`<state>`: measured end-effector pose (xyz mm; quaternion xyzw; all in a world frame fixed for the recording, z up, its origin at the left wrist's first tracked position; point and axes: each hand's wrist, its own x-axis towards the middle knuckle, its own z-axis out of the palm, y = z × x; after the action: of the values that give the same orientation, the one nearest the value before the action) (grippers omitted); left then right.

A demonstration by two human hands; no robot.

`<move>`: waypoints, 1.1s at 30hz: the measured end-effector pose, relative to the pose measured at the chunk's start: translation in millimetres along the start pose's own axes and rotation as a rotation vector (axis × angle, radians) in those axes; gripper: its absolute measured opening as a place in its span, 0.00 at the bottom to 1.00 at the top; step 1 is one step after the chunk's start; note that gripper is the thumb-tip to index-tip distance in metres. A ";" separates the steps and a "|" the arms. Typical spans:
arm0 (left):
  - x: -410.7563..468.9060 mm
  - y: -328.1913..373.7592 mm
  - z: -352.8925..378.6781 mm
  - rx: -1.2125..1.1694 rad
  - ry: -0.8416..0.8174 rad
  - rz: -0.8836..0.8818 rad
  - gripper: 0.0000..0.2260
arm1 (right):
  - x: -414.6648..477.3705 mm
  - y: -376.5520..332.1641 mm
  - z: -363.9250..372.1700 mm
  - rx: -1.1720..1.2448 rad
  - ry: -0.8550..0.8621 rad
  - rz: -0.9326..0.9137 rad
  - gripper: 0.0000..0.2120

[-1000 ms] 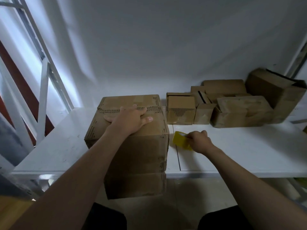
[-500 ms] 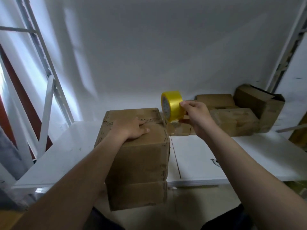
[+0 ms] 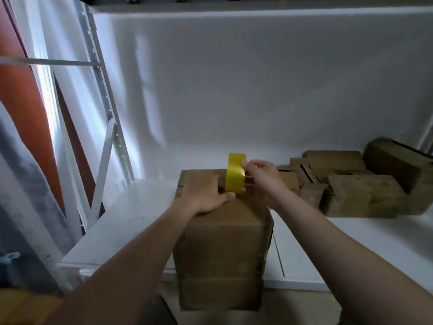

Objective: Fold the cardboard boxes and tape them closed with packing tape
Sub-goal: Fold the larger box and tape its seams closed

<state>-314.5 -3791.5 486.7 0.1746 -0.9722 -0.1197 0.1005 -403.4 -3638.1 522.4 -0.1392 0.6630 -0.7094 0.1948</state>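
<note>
The box (image 3: 222,242) stands on the tabletop (image 3: 121,221) edge; on its top the left hand (image 3: 206,195) lies flat, grip apart, likely holding flaps down, while the right hand (image 3: 262,177) pinches the tape (image 3: 235,175) upright in its grip.

We face a plain white wall (image 3: 246,90) behind a white tabletop (image 3: 131,219), with a dark ledge (image 3: 234,2) running across the top of the view. At the left a white perforated metal upright (image 3: 100,85) carries a crossbar (image 3: 58,62) and a slanted brace (image 3: 104,165). Daylight comes in past it and streaks the wall. Beyond are an orange-red panel (image 3: 23,102) and what may be grey cloth (image 3: 28,184). Pale floor (image 3: 300,308) shows under the table's edge.
</note>
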 end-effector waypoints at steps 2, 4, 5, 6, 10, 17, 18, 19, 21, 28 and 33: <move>2.3 -1.9 1.7 -0.040 0.042 -0.001 0.33 | 6.8 0.9 2.3 -0.202 -0.028 -0.123 0.24; 2.3 0.7 5.3 -0.065 0.064 -0.001 0.33 | 14.6 0.3 2.9 -0.339 -0.049 -0.264 0.24; 1.5 3.2 6.7 -0.077 0.078 -0.011 0.34 | 18.8 -1.1 2.9 -0.388 -0.057 -0.324 0.23; 1.3 5.2 8.7 -0.086 0.090 -0.030 0.34 | 23.7 -2.3 3.4 -0.415 -0.066 -0.362 0.20; -1.4 11.4 10.1 -0.111 0.128 -0.091 0.25 | 32.5 -3.5 3.7 -0.380 -0.121 -0.359 0.10; -5.7 7.3 7.8 -0.135 0.095 -0.096 0.17 | 51.0 -3.1 -22.5 -1.056 -0.211 -0.669 0.28; -7.4 8.1 5.9 -0.133 0.089 -0.099 0.17 | 54.6 -2.2 -25.6 -1.078 -0.204 -0.696 0.28; -9.7 9.2 3.9 -0.135 0.086 -0.109 0.17 | 58.2 -0.8 -27.7 -1.050 -0.208 -0.705 0.28; -14.2 10.2 0.6 -0.135 0.077 -0.144 0.18 | 63.8 1.7 -26.4 -0.960 -0.277 -0.677 0.24; -5.3 -3.4 -16.8 -0.186 -0.181 -0.164 0.14 | 65.4 -0.6 -13.7 -1.083 -0.346 -0.914 0.19; -2.0 -13.2 -17.4 -0.416 -0.107 -0.247 0.11 | 66.2 16.8 -18.8 -1.091 -0.273 -0.780 0.27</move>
<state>-304.4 -3806.3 499.4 0.2611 -0.9019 -0.3376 0.0670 -469.1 -3652.7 500.1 -0.5342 0.7965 -0.2682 -0.0911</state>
